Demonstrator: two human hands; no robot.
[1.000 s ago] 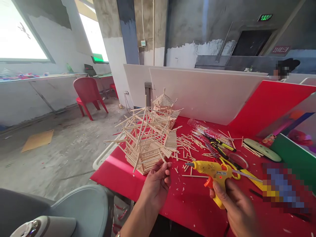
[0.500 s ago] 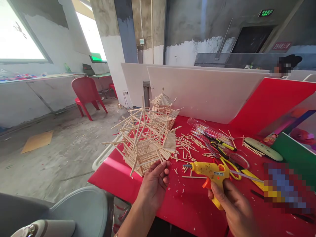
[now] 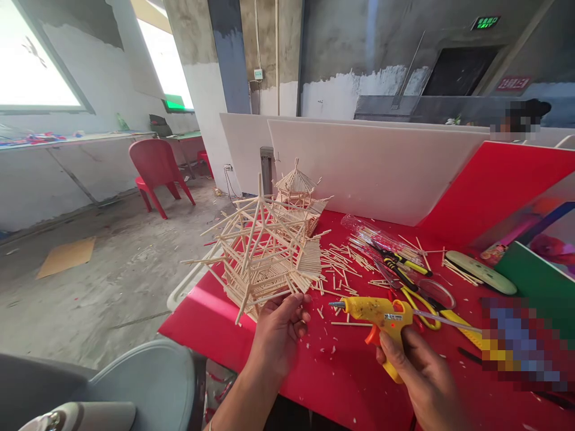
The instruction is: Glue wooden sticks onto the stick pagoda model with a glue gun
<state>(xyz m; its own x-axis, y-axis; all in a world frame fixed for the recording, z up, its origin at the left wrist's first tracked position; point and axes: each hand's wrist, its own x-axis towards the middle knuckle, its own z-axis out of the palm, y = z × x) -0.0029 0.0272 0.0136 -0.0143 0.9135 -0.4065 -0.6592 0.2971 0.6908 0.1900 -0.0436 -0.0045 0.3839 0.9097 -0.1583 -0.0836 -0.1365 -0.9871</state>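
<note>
A pavilion-like model of thin wooden sticks [image 3: 251, 251], its roof an open frame of slanting sticks, stands on the red tabletop [image 3: 332, 383]. My left hand [image 3: 281, 326] is at its front lower edge, thumb and fingers pinched together; what lies between the fingertips is too small to make out. In my right hand [image 3: 417, 365] is a yellow hot glue gun [image 3: 380, 311], gripped by its handle. Its metal nozzle points left toward my left hand, apart from it. A clear glue stick [image 3: 442, 319] sticks out of its back.
Behind stands a second stick model with a conical roof [image 3: 295, 181]. Cut sticks [image 3: 339, 260], pliers [image 3: 404, 266], yellow-handled scissors [image 3: 422, 308] and a green oval case [image 3: 480, 272] lie right. A grey stool [image 3: 148, 383] is at the lower left; white boards [image 3: 372, 173] stand behind.
The glue gun has moved slightly left, its nozzle a little nearer my left hand. My left hand stays pinched in nearly the same place.
</note>
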